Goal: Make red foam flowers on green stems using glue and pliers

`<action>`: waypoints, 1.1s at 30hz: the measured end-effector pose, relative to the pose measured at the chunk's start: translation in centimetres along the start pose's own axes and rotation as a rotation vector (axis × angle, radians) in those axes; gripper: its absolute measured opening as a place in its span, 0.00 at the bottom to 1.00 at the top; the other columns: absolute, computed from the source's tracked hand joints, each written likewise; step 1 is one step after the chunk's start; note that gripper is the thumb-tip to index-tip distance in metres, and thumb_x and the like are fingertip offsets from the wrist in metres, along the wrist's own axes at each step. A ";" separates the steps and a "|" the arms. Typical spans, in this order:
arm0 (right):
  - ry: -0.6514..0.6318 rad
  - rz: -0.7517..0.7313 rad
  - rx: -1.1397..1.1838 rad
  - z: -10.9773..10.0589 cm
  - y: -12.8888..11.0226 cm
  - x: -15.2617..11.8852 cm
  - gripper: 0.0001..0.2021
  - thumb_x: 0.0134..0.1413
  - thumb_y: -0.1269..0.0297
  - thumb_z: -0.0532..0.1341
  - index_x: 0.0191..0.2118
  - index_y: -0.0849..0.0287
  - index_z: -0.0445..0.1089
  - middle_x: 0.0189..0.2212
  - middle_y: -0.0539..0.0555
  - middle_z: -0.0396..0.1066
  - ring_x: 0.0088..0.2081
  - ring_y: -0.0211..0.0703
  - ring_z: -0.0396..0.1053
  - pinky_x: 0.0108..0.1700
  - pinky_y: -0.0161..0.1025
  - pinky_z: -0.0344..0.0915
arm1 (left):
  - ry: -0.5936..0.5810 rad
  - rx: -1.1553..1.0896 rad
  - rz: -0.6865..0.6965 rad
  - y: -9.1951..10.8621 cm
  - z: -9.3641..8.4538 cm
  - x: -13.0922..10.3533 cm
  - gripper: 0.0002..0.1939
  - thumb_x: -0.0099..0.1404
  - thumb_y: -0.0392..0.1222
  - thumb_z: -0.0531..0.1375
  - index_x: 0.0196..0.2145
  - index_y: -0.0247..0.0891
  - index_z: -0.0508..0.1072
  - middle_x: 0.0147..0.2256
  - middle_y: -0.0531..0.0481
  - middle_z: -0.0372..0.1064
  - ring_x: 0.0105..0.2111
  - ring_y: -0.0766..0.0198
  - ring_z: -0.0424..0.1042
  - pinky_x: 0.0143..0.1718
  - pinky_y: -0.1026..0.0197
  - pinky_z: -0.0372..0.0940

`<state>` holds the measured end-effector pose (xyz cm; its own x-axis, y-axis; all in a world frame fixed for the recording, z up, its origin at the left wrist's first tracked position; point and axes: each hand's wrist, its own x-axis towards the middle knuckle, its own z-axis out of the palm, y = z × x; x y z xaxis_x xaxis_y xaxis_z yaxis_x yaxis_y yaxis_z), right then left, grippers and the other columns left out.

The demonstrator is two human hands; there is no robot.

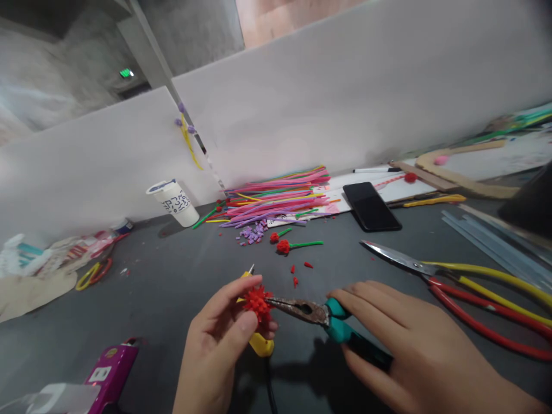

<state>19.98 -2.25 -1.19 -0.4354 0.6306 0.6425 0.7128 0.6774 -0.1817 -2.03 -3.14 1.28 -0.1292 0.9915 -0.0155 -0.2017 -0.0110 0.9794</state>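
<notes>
My left hand [226, 336] is closed around a spiky red ball [259, 303], fingers and thumb pinching its sides. Needle-nose pliers [302, 310] with rusty jaws and teal-black handles are gripped in my right hand [401, 339]. Their tips touch the ball's right side; whether they clamp a piece of it I cannot tell. Partly hidden behind my left hand, a yellow hot glue gun [261, 345] with a metal nozzle lies on the grey table. Just beyond are small red pieces [295, 282] and two red balls on green stems, the larger red flower [283, 247] nearest.
Large scissors [431, 270] with red and yellow handles lie at right, a black phone [371, 207] behind them. Pipe cleaners [276, 198] are heaped along the white partition [345, 103]. A paper cup [179, 204] stands back left; a purple power strip [112, 371] lies front left.
</notes>
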 end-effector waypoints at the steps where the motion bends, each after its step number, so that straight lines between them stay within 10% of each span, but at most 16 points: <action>1: 0.002 -0.012 -0.018 0.0 0.0 -0.1 0.12 0.55 0.69 0.56 0.43 0.63 0.71 0.34 0.60 0.76 0.32 0.51 0.75 0.30 0.43 0.72 | 0.007 -0.016 -0.001 0.1 0.2 0.0 0.17 0.50 0.47 0.73 0.39 0.44 0.83 0.29 0.51 0.80 0.25 0.65 0.76 0.30 0.68 0.71; 26: 0.112 -0.128 -0.129 0.3 -0.3 0.0 0.10 0.60 0.71 0.53 0.45 0.65 0.68 0.35 0.57 0.78 0.33 0.50 0.72 0.39 0.45 0.68 | 0.081 -0.027 -0.063 0.4 1.4 -0.3 0.08 0.50 0.38 0.68 0.32 0.40 0.82 0.26 0.50 0.78 0.25 0.65 0.76 0.29 0.68 0.68; 33: -0.015 0.121 0.169 -0.2 -0.4 0.4 0.11 0.51 0.72 0.55 0.38 0.56 0.72 0.31 0.52 0.74 0.30 0.42 0.71 0.31 0.37 0.70 | -0.002 -0.062 -0.026 0.2 0.8 0.0 0.12 0.53 0.42 0.69 0.37 0.42 0.83 0.28 0.50 0.79 0.24 0.64 0.76 0.29 0.67 0.70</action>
<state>19.70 -2.34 -0.72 -0.3616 0.7159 0.5973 0.6588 0.6495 -0.3796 -1.30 -3.01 1.68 -0.1210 0.9918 -0.0401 -0.2648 0.0067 0.9643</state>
